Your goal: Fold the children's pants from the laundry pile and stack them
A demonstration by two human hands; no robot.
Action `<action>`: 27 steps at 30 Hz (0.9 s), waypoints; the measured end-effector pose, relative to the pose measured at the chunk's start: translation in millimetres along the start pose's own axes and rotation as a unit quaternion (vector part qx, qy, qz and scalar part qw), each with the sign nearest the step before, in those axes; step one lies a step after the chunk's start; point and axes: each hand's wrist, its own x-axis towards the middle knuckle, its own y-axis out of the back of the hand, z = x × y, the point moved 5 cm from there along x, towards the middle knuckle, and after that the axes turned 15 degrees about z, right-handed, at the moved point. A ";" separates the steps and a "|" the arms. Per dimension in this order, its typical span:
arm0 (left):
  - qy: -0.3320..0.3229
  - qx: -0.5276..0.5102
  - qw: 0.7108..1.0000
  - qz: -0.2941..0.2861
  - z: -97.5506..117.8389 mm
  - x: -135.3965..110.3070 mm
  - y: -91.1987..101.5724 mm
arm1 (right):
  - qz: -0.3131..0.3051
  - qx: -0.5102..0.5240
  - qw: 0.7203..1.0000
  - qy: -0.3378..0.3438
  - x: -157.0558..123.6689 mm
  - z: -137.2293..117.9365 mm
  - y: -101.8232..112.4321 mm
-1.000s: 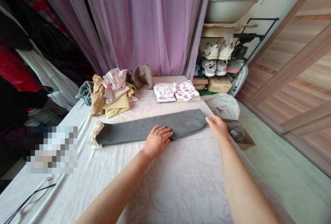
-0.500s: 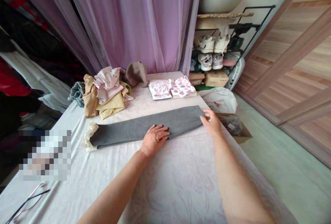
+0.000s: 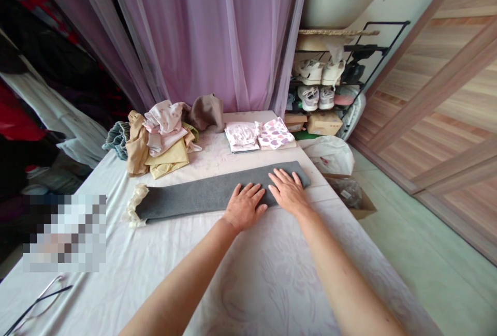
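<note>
Head view, logged left to right. Eyeglasses (image 3: 39,302) lie at the near left of a pale floral bedsheet (image 3: 272,284). Behind them sits a loose heap of clothes: a striped teal knit (image 3: 116,140), a tan garment (image 3: 136,144), a yellow garment (image 3: 166,162), a pink print top (image 3: 163,117) and a taupe piece (image 3: 207,112). A grey fleece garment (image 3: 194,196), folded into a long narrow strip, lies across the sheet in front of the heap, with a crumpled cream end (image 3: 135,204) at its left tip. Our left hand (image 3: 245,206) rests palm down on the strip, past mid-length. Our right hand (image 3: 288,192) rests the same way nearer the right end, just apart from the left. Both are open and flat, fingers spread, with no cloth pinched. Farther back are a folded pale pink stack (image 3: 241,135) and a heart-print stack (image 3: 275,134). We judge the step in hand to be smoothing the strip; the next move calls for taking one end to fold it.
</note>
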 end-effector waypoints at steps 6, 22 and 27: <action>-0.027 0.040 0.999 0.006 -3.4 -4.3 -12.0 | -0.045 -0.069 0.996 -0.027 -13.9 28.7 -8.4; 0.002 0.003 0.998 0.061 -7.7 -21.8 -1.9 | 0.159 -0.016 0.983 -0.089 -26.3 37.5 11.0; 0.032 0.024 0.996 0.079 -17.7 -36.0 10.2 | 0.173 -0.010 0.981 -0.091 -32.8 34.1 10.6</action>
